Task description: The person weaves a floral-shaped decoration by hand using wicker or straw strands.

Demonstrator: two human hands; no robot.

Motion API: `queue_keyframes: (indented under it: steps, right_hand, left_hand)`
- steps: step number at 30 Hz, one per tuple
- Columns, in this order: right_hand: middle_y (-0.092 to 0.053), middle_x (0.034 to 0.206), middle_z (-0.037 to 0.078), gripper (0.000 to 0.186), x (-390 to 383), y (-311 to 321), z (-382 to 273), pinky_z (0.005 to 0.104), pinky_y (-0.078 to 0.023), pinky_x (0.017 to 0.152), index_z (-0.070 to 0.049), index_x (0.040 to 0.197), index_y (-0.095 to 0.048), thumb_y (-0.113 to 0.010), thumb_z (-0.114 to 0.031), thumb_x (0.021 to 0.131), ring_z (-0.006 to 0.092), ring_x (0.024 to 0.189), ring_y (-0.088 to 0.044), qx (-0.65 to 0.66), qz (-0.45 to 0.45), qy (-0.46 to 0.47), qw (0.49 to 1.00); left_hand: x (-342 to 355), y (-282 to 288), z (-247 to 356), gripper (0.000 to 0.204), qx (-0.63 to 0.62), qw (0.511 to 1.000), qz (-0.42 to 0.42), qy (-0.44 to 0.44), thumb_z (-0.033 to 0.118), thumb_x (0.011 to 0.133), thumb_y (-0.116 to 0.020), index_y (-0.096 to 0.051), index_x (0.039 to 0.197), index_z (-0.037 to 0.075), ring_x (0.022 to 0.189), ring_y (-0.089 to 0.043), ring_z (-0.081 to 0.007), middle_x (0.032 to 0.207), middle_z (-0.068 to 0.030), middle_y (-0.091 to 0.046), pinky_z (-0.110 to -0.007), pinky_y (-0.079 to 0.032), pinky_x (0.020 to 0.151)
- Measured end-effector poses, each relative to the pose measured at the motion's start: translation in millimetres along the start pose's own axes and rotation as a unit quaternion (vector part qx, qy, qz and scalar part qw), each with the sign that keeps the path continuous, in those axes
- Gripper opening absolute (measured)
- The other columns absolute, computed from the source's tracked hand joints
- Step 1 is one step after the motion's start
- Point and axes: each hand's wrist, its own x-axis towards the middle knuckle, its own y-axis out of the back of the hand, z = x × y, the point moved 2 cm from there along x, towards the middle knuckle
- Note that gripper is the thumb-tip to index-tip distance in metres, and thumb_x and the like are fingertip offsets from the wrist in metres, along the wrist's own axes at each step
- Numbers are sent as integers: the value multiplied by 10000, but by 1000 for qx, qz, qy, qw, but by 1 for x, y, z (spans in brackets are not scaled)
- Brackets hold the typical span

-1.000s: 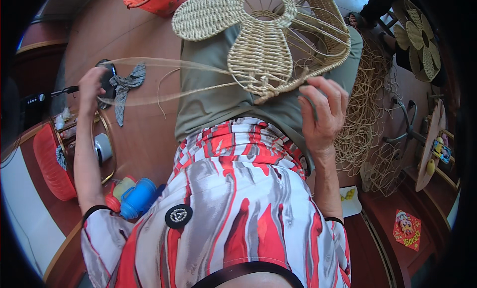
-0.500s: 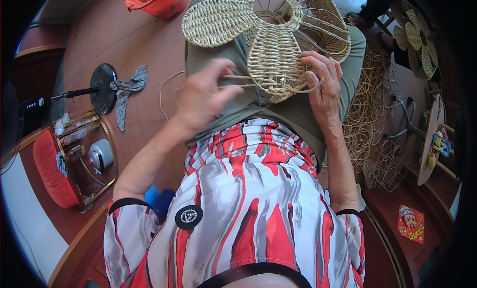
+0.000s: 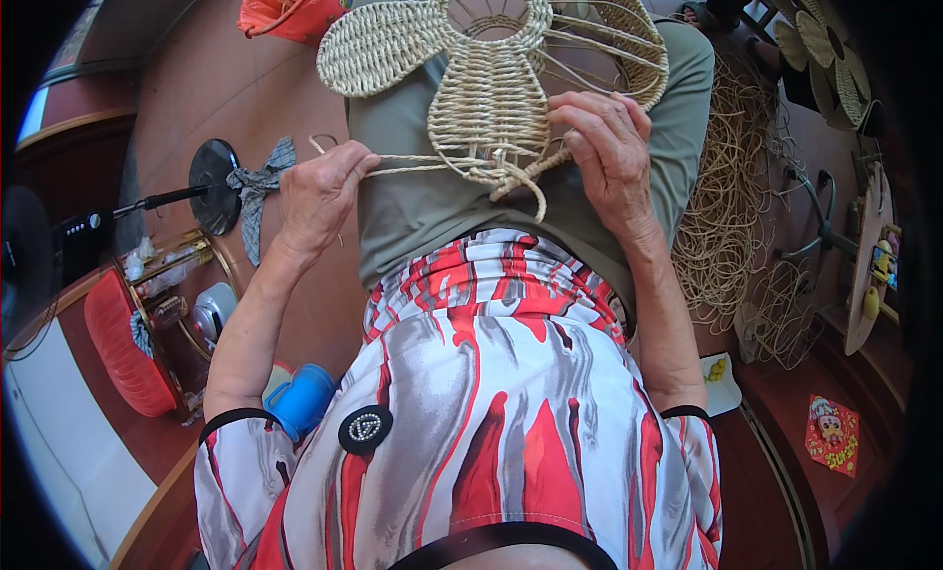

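A flat white tray (image 3: 725,399) holds yellow pieces (image 3: 718,369); left hand (image 3: 328,189) grips twisted tan straw cord (image 3: 405,158), right hand (image 3: 613,159) (fingers curled) grips petal-shaped, tan wickerwork (image 3: 488,98).

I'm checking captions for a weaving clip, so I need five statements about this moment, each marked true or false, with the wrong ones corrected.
1. The left hand grips pale cord that runs to the woven piece. True.
2. The right hand lies flat on the patterned shirt. False: it is raised beside the right edge of the woven petal nearest the person.
3. The woven piece lies on the floor. False: it is over the person's lap, above the grey-green trousers.
4. A loose heap of strands lies to the right of the trousers. True.
5. The bucket is green all over. False: it is mainly red.
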Motion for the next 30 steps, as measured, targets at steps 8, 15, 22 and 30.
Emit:
queue_keyframes:
  steps: [8,15,22,30]
  right_hand:
    - [-632,933,-12,278,-18,22,-38,370,-410,800,-159,1002,-713,-760,-177,728,200,895,-569,-4,-59,75,995]
    - [-651,846,51,174,-52,27,-19,266,-456,760,-7,945,-711,-599,-134,986,126,849,-585,402,93,-199,889]
    - [-663,906,59,137,-28,53,-14,266,-476,786,-30,984,-715,-611,-118,969,151,855,-616,372,155,-260,878]
    - [-579,848,35,145,35,10,-32,371,-483,714,-103,921,-700,-631,-115,795,220,823,-590,14,-129,139,982]
  left_hand:
    - [19,-1,21,150,16,995,-93,24,189,928,-663,-680,949,41,591,-544,-164,685,-93,-597,-330,-447,585]
    - [10,-27,65,158,-120,982,-143,22,157,931,-648,-675,1024,33,644,-611,-194,756,-122,-643,-323,-473,617]
    - [-15,12,18,126,70,986,-108,102,231,953,-628,-685,1009,134,649,-634,-278,725,-108,-636,-357,-478,608]
    - [-2,27,-35,206,163,971,-79,156,333,911,-645,-672,1021,162,729,-681,-336,752,-116,-688,-442,-505,645]
